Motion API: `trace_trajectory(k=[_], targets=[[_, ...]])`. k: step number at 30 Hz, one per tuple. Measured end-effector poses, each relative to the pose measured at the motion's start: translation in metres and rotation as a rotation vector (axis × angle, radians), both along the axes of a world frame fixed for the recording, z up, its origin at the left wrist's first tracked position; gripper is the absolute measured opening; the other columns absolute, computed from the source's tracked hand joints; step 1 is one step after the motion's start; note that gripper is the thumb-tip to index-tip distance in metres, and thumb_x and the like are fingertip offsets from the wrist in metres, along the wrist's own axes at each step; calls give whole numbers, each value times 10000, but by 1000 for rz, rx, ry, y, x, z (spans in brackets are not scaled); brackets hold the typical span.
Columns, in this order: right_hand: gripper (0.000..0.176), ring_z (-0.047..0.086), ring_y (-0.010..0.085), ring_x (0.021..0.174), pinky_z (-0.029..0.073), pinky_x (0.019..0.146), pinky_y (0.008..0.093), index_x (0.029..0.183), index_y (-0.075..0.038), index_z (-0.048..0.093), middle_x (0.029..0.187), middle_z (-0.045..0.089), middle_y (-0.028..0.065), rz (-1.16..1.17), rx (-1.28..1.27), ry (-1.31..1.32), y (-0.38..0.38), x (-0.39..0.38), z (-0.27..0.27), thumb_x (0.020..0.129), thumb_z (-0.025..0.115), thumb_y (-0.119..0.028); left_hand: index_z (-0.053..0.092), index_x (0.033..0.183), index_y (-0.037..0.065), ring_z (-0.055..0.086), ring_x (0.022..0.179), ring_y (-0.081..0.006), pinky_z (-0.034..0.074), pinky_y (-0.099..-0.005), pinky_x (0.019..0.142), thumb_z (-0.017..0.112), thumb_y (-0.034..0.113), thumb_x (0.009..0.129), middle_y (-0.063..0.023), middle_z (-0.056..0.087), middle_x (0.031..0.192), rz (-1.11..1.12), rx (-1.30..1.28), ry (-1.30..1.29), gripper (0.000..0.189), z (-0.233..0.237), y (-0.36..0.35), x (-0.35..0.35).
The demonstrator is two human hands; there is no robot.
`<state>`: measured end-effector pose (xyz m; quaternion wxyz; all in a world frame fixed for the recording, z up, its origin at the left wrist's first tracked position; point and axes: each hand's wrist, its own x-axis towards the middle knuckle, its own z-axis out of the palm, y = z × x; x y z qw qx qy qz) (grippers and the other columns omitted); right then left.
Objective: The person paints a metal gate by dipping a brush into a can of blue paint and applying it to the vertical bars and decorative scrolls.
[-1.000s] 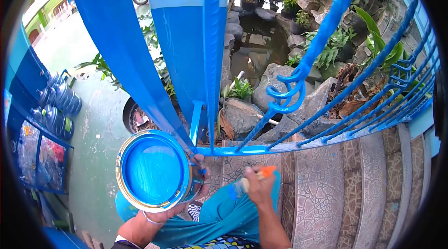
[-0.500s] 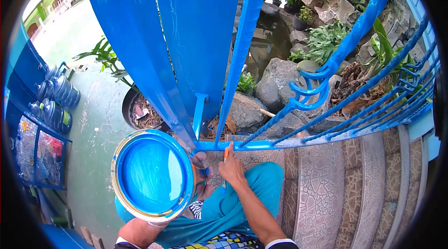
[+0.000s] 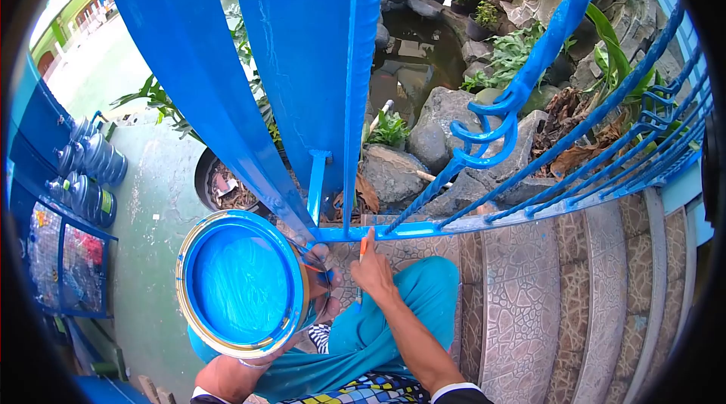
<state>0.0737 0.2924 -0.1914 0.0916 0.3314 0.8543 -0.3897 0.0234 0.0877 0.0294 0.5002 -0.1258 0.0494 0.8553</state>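
My left hand point(image 3: 234, 375) supports a round paint can point(image 3: 184, 306) at its lower edge, and most of its fingers are hidden under the can. Bright blue paint point(image 3: 242, 279) fills the can's open top. Close to the lower blue rail point(image 3: 408, 231), my right hand point(image 3: 370, 274) is closed around a thin brush point(image 3: 365, 247) with an orange handle. The brush's blue end hangs below my fingers, and my index finger reaches up to the rail.
Blue twisted bars point(image 3: 563, 158) curve away to the right above stone-patterned steps point(image 3: 522, 306). A wide blue post point(image 3: 302, 79) rises behind the rail. Water bottles point(image 3: 98, 158) and a mesh crate point(image 3: 68, 249) stand left. Rocks point(image 3: 439, 128) and a plant pot point(image 3: 204, 181) lie beyond.
The view has shifted slightly, so the upper bars and post appear farther left. Both hands keep their holds, and the can has moved slightly left in view.
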Motion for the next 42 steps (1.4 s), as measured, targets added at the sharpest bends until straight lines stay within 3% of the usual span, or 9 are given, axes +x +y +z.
trace_trajectory(k=[11, 17, 18, 21, 25, 28, 33, 36, 42], targets=[[544, 723, 550, 935, 570, 888, 611, 1342, 61, 601, 955, 732, 368, -85, -9, 123, -14, 7, 5, 877, 699, -204, 501, 1532, 73, 517, 1375, -491, 485, -684, 1063, 569, 517, 1053, -220, 535, 1534, 38, -1, -46, 657, 0, -8, 3], [343, 751, 277, 708, 598, 692, 452, 823, 16, 728, 743, 743, 144, -347, -340, 320, -6, 26, -4, 862, 829, -309, 491, 1539, 64, 519, 1373, -502, 486, -696, 1059, 584, 528, 1044, -232, 533, 1533, 49, 17, -48, 685, -2, -5, 3], [307, 699, 190, 655, 581, 610, 405, 897, -10, 731, 762, 731, 85, -395, -467, 478, -5, 32, -14, 892, 849, -294, 489, 1540, 62, 519, 1372, -504, 487, -698, 1059, 586, 530, 1043, -235, 532, 1533, 51, 20, -52, 690, -2, -3, 3], [233, 734, 211, 740, 603, 675, 397, 1000, -13, 722, 869, 762, 120, -588, -913, 669, 13, 62, 34, 935, 815, -216, 527, 1512, 73, 561, 1334, -500, 503, -683, 1054, 590, 534, 1039, -227, 569, 1496, 35, 8, -86, 663, 3, 0, 1], [272, 751, 248, 940, 617, 871, 429, 1117, -4, 673, 1016, 764, 162, -620, -1004, 1185, 43, 111, 101, 945, 777, -187, 576, 1458, 76, 593, 1302, -479, 523, -650, 1036, 572, 536, 1045, -208, 619, 1434, 10, 10, -149, 619, 12, 4, 1], [348, 740, 288, 953, 611, 909, 461, 1163, 37, 650, 1023, 737, 169, -559, -861, 1103, 63, 141, 126, 885, 760, -140, 598, 1433, 75, 589, 1306, -460, 513, -647, 1036, 558, 526, 1054, -195, 632, 1420, -12, 1, -349, 591, 18, 5, 0], [500, 696, 244, 1018, 573, 946, 409, 1256, 83, 603, 1116, 693, 166, -609, -217, 1271, 42, 131, 212, 874, 786, -183, 599, 1438, 27, 585, 1309, -443, 498, -636, 1046, 521, 529, 1065, -189, 654, 1387, 5, -17, 42, 630, 5, 9, 1], [573, 669, 245, 1044, 541, 982, 406, 1330, 98, 568, 1159, 668, 171, -534, 24, 1464, 35, 113, 250, 904, 767, -230, 577, 1443, -49, 578, 1310, -446, 488, -616, 1071, 506, 577, 1048, -233, 662, 1338, 15, -4, 35, 743, 9, 12, 4], [551, 609, 285, 1141, 503, 1031, 442, 1377, 123, 528, 1264, 603, 225, -545, 555, 1527, 23, 74, 253, 981, 669, -233, 553, 1446, -95, 551, 1311, -451, 458, -624, 1115, 489, 638, 1026, -263, 658, 1317, 52, 60, 124, 848, -3, 13, 2]])
